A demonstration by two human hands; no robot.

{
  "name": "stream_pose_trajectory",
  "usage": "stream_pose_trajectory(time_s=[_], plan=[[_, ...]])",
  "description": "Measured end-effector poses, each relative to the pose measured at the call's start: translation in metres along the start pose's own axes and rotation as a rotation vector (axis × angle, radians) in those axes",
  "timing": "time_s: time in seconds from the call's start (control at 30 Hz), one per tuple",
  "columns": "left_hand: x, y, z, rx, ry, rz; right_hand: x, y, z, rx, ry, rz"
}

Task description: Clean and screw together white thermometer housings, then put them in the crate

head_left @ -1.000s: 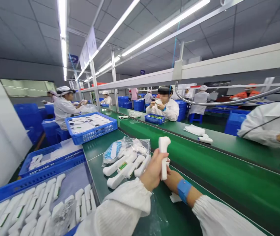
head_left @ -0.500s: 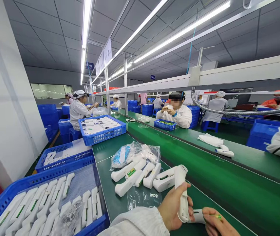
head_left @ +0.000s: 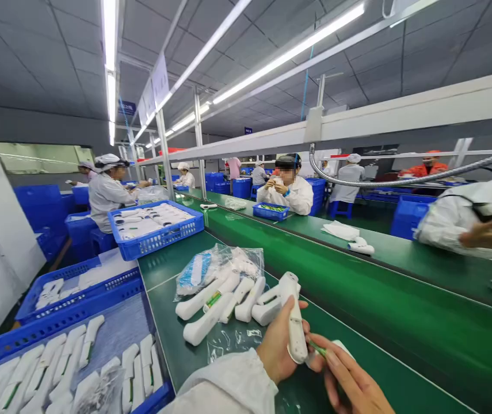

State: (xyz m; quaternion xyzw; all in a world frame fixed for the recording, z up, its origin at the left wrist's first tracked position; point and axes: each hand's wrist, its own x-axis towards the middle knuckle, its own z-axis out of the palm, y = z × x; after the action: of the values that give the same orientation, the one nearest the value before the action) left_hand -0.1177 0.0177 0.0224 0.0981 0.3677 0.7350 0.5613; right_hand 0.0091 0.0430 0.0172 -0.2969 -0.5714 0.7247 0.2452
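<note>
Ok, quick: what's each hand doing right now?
Left hand: closed around a white thermometer body, held upright.
Right hand: fingers pinching a small green part against it.

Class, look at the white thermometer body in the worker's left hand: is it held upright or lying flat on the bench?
Upright. The white thermometer body stands nearly vertical in the left hand, head uppermost, above the green bench.

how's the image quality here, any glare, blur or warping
Head view: wide-angle warping bends the green conveyor belt and overhead rail; ceiling light strips blow out white; left hand holding the white thermometer casing stays sharp; right hand is slightly soft at the frame's bottom edge.
</note>
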Motion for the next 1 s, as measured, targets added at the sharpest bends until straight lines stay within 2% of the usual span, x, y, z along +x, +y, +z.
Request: stream_pose_trajectory(time_s=[0.2, 0.3, 0.47, 0.6, 0.67, 0.77, 0.9, 1.0], plan=[[0.001, 0.001, -0.001, -0.022, -0.058, 0.012, -0.005, 0.0, 0.003, -0.075, -0.116, -0.128], [-0.003, 0.001, 0.001, 0.0, -0.096, 0.016, -0.004, 0.002, 0.0, -0.191, -0.158, -0.246], [-0.011, -0.007, 0.006, 0.065, -0.127, 0.032, -0.006, 0.004, -0.003, -0.532, -0.133, -0.466], [-0.017, -0.01, 0.01, 0.099, -0.155, 0.016, -0.007, 0.0, -0.004, -0.664, -0.128, -0.535], [-0.019, -0.009, 0.012, 0.084, -0.183, -0.005, -0.005, -0.002, -0.004, -0.622, -0.135, -0.517], [-0.023, -0.007, 0.013, 0.036, -0.221, -0.027, -0.001, -0.003, -0.005, -0.441, -0.133, -0.434], [-0.026, -0.009, 0.014, 0.058, -0.191, -0.06, 0.007, 0.0, -0.006, -0.175, -0.116, -0.346], [-0.026, -0.01, 0.016, 0.079, -0.179, -0.064, 0.008, 0.001, -0.005, -0.1, -0.102, -0.33]])
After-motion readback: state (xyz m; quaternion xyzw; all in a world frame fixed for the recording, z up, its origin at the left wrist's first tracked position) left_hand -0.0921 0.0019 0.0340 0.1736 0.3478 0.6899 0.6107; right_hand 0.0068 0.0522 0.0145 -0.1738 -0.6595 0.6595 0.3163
